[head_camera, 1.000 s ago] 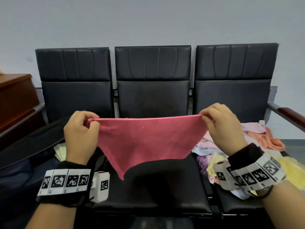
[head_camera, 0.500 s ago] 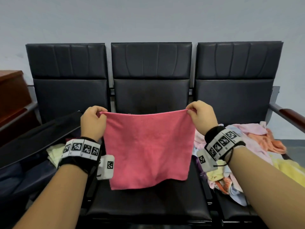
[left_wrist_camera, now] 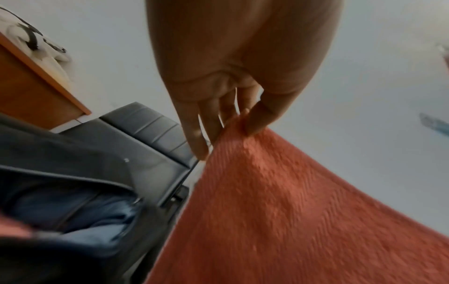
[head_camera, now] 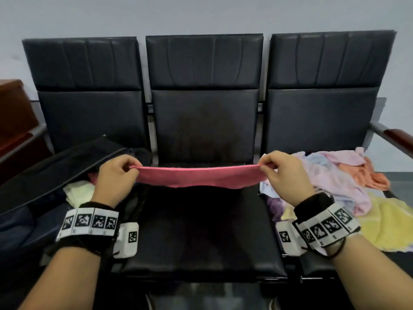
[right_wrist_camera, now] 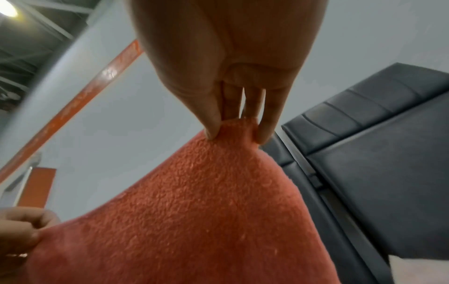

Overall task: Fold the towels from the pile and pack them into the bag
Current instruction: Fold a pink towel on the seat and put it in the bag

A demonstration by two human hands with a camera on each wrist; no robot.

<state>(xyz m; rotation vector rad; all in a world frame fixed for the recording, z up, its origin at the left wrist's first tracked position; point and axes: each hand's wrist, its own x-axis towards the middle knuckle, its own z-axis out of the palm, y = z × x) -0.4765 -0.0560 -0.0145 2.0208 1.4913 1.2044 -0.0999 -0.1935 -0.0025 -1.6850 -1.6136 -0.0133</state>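
- The pink towel (head_camera: 202, 176) is now stretching as a narrow, nearly flat band between the two hands above the middle seat (head_camera: 202, 231); half a second ago it was hanging as a full square in front of that seat, so the cloth is swinging up and away from the person.
- The left hand (head_camera: 116, 177) is pinching one top corner between thumb and fingertips, and the left wrist view is showing the cloth (left_wrist_camera: 291, 211) fanning out from that pinch.
- The right hand (head_camera: 288, 175) is pinching the other corner the same way, thumb on one side and fingers on the other, as the right wrist view shows.
- The hands are standing wider apart and lower than a moment ago, pulling the top edge taut.
- Judging from this, the person is spreading the towel out to lay it flat on the seat, so folding is about to begin and not yet started.
- The bag (head_camera: 55, 173) is lying open on the left seat, with a pale yellow towel (head_camera: 79, 193) already inside.
- The pile (head_camera: 339, 182) of unfolded towels is waiting on the right seat, so much of the task is remaining.
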